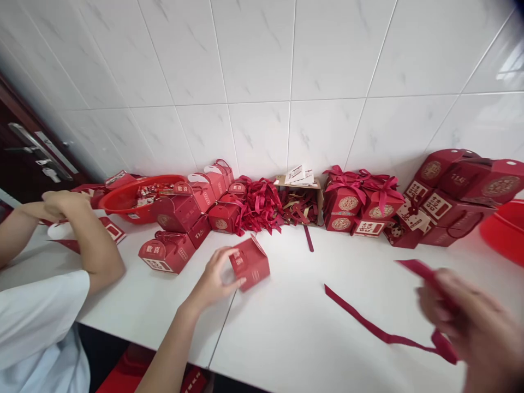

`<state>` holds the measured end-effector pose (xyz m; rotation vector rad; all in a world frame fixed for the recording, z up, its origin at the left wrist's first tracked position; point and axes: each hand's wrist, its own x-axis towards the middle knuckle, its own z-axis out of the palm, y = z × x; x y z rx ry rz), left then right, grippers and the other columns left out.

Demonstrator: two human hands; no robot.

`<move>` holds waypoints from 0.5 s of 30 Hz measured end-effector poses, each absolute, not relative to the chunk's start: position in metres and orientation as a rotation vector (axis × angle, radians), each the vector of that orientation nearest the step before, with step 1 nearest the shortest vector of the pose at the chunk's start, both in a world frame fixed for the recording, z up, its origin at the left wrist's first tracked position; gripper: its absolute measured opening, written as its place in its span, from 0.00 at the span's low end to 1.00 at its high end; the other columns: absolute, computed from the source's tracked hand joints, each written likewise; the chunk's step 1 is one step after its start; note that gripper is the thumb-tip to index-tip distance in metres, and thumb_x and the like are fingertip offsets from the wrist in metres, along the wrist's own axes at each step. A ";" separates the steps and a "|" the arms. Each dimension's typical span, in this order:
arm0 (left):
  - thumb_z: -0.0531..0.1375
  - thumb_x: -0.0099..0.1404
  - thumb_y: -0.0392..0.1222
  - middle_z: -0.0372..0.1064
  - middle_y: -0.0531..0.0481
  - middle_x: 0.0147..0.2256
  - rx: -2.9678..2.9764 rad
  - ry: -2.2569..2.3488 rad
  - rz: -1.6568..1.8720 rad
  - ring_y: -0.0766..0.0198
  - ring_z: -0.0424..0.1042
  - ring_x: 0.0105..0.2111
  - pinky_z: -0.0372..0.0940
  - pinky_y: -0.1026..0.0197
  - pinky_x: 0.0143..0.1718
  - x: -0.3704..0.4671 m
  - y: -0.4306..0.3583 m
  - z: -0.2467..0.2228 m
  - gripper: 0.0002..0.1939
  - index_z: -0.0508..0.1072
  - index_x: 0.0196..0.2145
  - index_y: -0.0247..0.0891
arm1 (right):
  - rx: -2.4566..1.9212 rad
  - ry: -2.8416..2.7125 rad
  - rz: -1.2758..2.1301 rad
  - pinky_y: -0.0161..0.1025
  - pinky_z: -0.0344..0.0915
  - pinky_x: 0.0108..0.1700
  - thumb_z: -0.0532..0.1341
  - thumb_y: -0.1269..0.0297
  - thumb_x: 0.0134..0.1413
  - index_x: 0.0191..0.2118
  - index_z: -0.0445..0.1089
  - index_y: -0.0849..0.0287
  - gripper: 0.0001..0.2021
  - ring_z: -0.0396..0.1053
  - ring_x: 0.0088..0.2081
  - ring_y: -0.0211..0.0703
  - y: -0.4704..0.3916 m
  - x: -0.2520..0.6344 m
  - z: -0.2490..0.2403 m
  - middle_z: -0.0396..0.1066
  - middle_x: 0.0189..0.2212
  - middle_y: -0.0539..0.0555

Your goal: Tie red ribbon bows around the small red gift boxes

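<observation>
The left grip (pixel 216 279) spans a red box (pixel 252 265) between thumb and fingers near the counter's (pixel 303 338) seam; from here, I cannot tell whether the box rests there. The right grip (pixel 462 308), well apart and blurred, pinches a ribbon (pixel 368 327), its loose tail trailing toward the box. Squeezing too hard could dent the card; a hasty pull could twist the tail. Beyond sit a ribbon pile (pixel 262 206) and bow-topped boxes (pixel 347 203); at left, a co-worker's bent arm (pixel 92 234).
</observation>
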<state>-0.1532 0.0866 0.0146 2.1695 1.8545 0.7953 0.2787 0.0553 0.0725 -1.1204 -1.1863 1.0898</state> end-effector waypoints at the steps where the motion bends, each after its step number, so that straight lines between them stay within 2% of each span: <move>1: 0.62 0.58 0.46 0.54 0.43 0.59 2.187 1.700 0.750 0.51 0.57 0.61 0.57 0.50 0.60 -0.142 0.075 0.015 0.31 0.59 0.57 0.45 | -1.118 -1.280 1.152 0.37 0.53 0.21 0.59 0.48 0.57 0.21 0.64 0.56 0.20 0.55 0.19 0.37 0.058 0.266 0.068 0.58 0.17 0.50; 3: 0.62 0.60 0.45 0.45 0.44 0.64 2.159 1.480 0.634 0.50 0.50 0.64 0.54 0.47 0.62 -0.121 0.055 0.013 0.33 0.55 0.60 0.49 | -1.163 -1.512 1.273 0.38 0.58 0.30 0.56 0.47 0.59 0.23 0.67 0.58 0.21 0.61 0.27 0.40 0.061 0.240 0.061 0.64 0.23 0.52; 6: 0.61 0.61 0.45 0.32 0.45 0.68 2.088 1.283 0.540 0.48 0.39 0.67 0.50 0.43 0.63 -0.097 0.035 0.010 0.39 0.47 0.64 0.52 | -1.125 -1.651 1.484 0.37 0.58 0.33 0.55 0.48 0.61 0.27 0.67 0.58 0.20 0.60 0.28 0.38 0.061 0.206 0.050 0.63 0.25 0.50; 10: 0.64 0.57 0.52 0.18 0.44 0.68 2.039 1.154 0.670 0.42 0.27 0.68 0.48 0.38 0.63 -0.073 0.025 0.012 0.51 0.34 0.67 0.49 | -1.064 -1.584 1.591 0.38 0.62 0.37 0.55 0.47 0.60 0.29 0.68 0.58 0.19 0.62 0.31 0.40 0.057 0.190 0.036 0.65 0.27 0.51; 12: 0.63 0.59 0.49 0.20 0.43 0.68 2.076 1.162 0.754 0.41 0.29 0.67 0.48 0.38 0.63 -0.063 0.024 0.018 0.47 0.38 0.66 0.48 | -1.044 -1.537 1.614 0.39 0.64 0.40 0.55 0.47 0.59 0.31 0.70 0.59 0.19 0.64 0.34 0.42 0.057 0.192 0.032 0.66 0.30 0.52; 15: 0.59 0.62 0.40 0.30 0.45 0.68 2.213 1.256 0.790 0.43 0.36 0.67 0.50 0.38 0.62 -0.047 0.026 0.029 0.28 0.57 0.59 0.48 | -1.011 -1.508 1.625 0.41 0.65 0.43 0.55 0.49 0.60 0.31 0.70 0.59 0.18 0.64 0.35 0.41 0.056 0.196 0.030 0.66 0.31 0.52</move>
